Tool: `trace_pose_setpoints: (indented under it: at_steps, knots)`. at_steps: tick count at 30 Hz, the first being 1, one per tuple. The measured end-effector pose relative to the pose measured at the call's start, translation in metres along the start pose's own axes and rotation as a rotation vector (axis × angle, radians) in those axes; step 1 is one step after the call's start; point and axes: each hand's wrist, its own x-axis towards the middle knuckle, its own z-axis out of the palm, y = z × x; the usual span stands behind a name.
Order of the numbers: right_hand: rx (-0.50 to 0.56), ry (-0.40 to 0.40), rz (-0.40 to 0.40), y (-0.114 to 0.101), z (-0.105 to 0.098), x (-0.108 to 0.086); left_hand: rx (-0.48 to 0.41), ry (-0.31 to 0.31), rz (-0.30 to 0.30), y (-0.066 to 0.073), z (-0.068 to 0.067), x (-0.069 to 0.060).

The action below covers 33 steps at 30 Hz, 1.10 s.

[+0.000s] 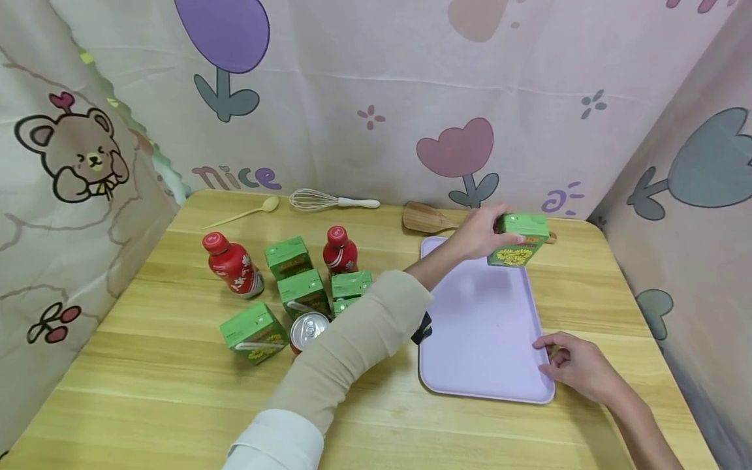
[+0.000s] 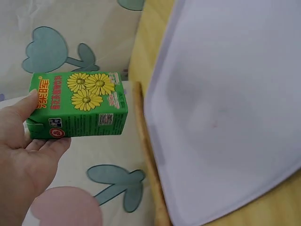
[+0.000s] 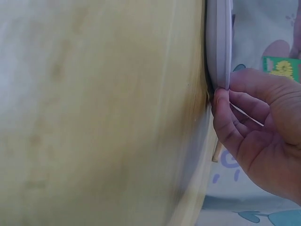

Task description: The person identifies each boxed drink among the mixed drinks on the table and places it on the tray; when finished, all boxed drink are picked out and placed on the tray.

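In the head view the left hand (image 1: 483,234) grips a green drink carton (image 1: 517,243) with yellow flowers, held above the far right corner of a lilac tray (image 1: 482,326). The left wrist view shows thumb and fingers of that hand (image 2: 28,150) around one end of the carton (image 2: 77,106), with the tray (image 2: 225,108) beside it. The right hand (image 1: 578,365) pinches the tray's right rim near its front corner; the right wrist view shows its thumb and fingertips closed on the rim (image 3: 219,47).
Left of the tray stand several green cartons (image 1: 254,331), two red bottles (image 1: 235,266) and a can (image 1: 308,329). A dark object (image 1: 422,329) touches the tray's left edge. Along the back lie a spoon (image 1: 269,204), a whisk (image 1: 335,201) and a wooden spatula (image 1: 425,219).
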Motion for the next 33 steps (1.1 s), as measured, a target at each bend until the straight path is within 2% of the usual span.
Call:
trace_pose_setpoints:
  at_steps: [4, 11, 18, 26, 33]
  knots:
    - [-0.003, 0.011, -0.011, -0.001, 0.001, 0.0, -0.002, 0.023, -0.029, -0.009, 0.011, 0.004]
    - [0.003, -0.006, 0.005, -0.003, 0.001, 0.0, -0.051, 0.079, -0.167, -0.026, 0.028, 0.01]
    - [0.005, 0.007, -0.01, -0.002, -0.001, -0.001, -0.09, 0.115, -0.194, -0.038, 0.046, 0.02]
    - [-0.002, 0.027, -0.036, -0.003, 0.001, 0.002, -0.097, 0.124, -0.196, -0.044, 0.047, 0.029]
    - [0.02, 0.004, -0.024, -0.002, 0.001, 0.001, -0.145, 0.09, -0.219, -0.044, 0.049, 0.034]
